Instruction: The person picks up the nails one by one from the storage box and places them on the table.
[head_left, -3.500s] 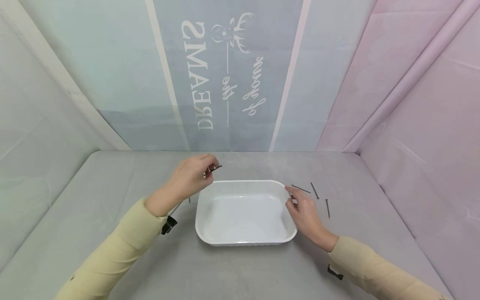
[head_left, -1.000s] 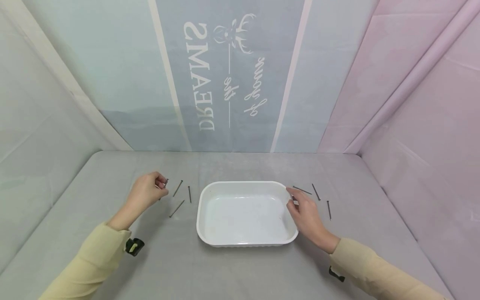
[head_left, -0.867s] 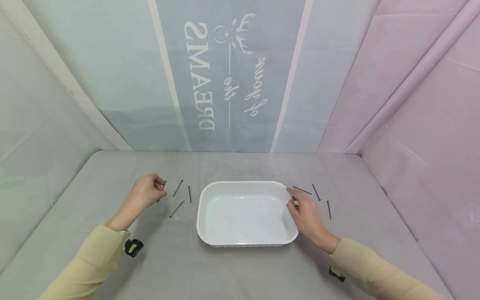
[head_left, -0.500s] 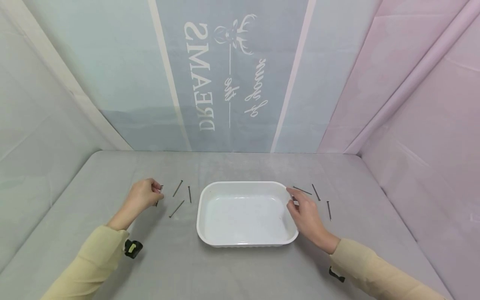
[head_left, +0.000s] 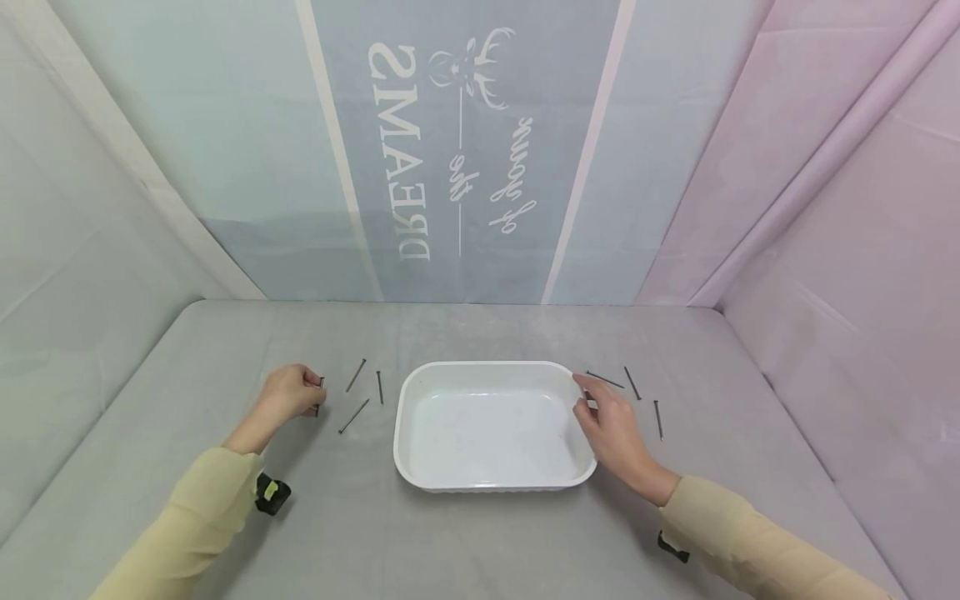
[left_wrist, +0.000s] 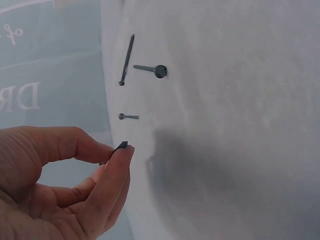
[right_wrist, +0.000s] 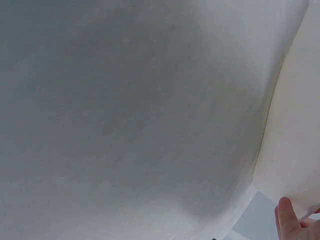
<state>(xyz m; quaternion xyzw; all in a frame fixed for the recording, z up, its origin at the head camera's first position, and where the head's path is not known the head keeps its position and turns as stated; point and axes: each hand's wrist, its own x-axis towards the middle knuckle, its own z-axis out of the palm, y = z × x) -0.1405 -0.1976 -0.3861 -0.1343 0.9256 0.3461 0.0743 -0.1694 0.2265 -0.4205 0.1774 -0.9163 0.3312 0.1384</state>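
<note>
My left hand point(head_left: 285, 394) pinches a nail point(head_left: 317, 410) between thumb and fingertips, left of the white baking dish point(head_left: 491, 486). That nail stands almost upright in the head view; in the left wrist view its end point(left_wrist: 122, 145) pokes out between thumb and finger, and a shadow lies beside the hand. Three loose nails lie on the table between this hand and the dish: one farther back point(head_left: 356, 376), one by the dish point(head_left: 379, 387), one nearer point(head_left: 353, 416). My right hand point(head_left: 615, 429) grips the dish's right rim; in the right wrist view its finger point(right_wrist: 286, 215) touches the outer wall.
Right of the dish lie three more nails: one by my right fingers point(head_left: 604, 380), one slanting point(head_left: 632, 383), one nearer point(head_left: 658, 419). A grey cloth covers the table point(head_left: 480, 550). Printed fabric point(head_left: 457, 275) hangs behind it, with fabric walls at both sides.
My left hand, earlier with a nail by the dish's back left corner, has gone left. During the last second it shifts slightly nearer and its nail turns more upright. My right hand stays put.
</note>
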